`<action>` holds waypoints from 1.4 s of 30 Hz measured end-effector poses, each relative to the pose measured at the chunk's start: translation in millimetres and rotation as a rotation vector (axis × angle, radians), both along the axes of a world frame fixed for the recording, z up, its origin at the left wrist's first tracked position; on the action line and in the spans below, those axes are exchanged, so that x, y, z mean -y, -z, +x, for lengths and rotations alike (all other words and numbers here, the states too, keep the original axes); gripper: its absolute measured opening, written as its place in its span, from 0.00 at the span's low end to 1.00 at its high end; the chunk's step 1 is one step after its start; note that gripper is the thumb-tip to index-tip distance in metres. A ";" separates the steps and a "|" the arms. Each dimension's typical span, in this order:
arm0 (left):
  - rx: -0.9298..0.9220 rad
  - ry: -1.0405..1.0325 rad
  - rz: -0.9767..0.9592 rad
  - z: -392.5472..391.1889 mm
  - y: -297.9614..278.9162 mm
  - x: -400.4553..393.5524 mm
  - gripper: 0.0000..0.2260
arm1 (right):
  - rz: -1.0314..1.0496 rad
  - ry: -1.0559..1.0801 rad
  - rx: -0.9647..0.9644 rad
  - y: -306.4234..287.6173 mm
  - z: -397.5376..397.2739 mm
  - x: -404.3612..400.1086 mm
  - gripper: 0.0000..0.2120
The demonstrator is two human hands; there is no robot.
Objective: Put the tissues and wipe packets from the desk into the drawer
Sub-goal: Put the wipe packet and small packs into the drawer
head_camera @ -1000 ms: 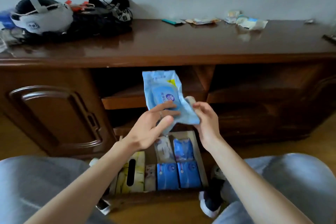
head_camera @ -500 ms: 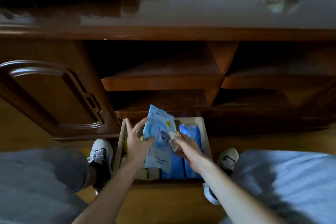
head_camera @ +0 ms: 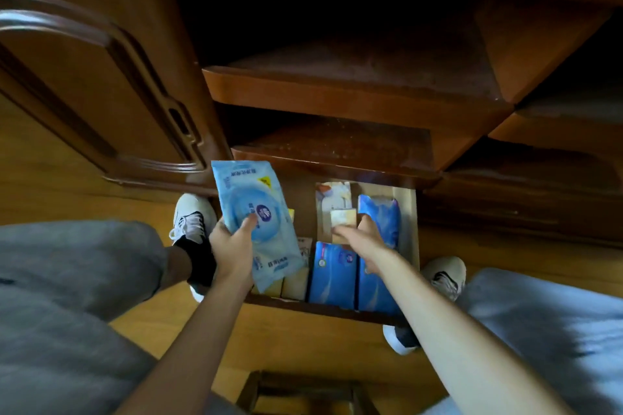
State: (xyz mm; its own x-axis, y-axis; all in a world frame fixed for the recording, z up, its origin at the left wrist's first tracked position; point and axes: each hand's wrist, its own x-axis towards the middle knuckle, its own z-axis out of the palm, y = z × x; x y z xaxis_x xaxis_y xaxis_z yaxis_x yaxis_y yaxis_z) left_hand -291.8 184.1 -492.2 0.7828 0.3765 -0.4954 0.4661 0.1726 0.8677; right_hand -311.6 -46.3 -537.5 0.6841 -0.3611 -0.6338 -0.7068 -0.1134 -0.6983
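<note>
My left hand (head_camera: 232, 246) grips a large light-blue wipe packet (head_camera: 253, 216), holding it tilted over the left part of the open drawer (head_camera: 413, 212). Over the drawer's middle, my right hand (head_camera: 362, 237) pinches a small pale packet (head_camera: 343, 220). Inside the drawer lie two dark-blue tissue packs (head_camera: 333, 271) at the front, another blue pack (head_camera: 381, 216) behind them on the right, a white packet (head_camera: 332, 197) at the back, and yellowish packs (head_camera: 296, 283) at the front left.
The drawer is pulled out at floor level beneath two wooden shelves (head_camera: 337, 91). A cabinet door (head_camera: 87, 77) stands to the left. My knees in grey trousers and my shoes (head_camera: 190, 222) flank the drawer on the wooden floor. A wooden stool edge (head_camera: 303, 387) shows at the bottom.
Both hands went down from in front of the desk to the drawer. The view tilted down, so the desk top left the frame. The hands separated: left keeps the blue packet, right the small one.
</note>
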 end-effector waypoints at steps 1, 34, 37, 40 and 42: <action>-0.006 -0.031 0.014 2.6 2.2 -4.8 0.04 | -0.035 -0.017 -0.014 6.1 7.0 2.9 0.23; -0.081 0.192 0.008 25.5 18.6 2.2 0.04 | 0.721 0.613 -0.083 14.2 20.3 40.1 0.24; -0.080 0.265 -0.031 19.6 14.5 9.8 0.05 | 0.764 0.453 -0.131 15.0 -11.5 44.2 0.29; -0.095 0.314 0.001 15.0 13.9 11.8 0.05 | 0.616 0.254 -0.096 12.0 -34.3 49.8 0.32; -0.114 0.350 0.008 12.8 15.1 12.8 0.08 | 0.510 0.199 -0.025 8.6 -44.8 54.7 0.34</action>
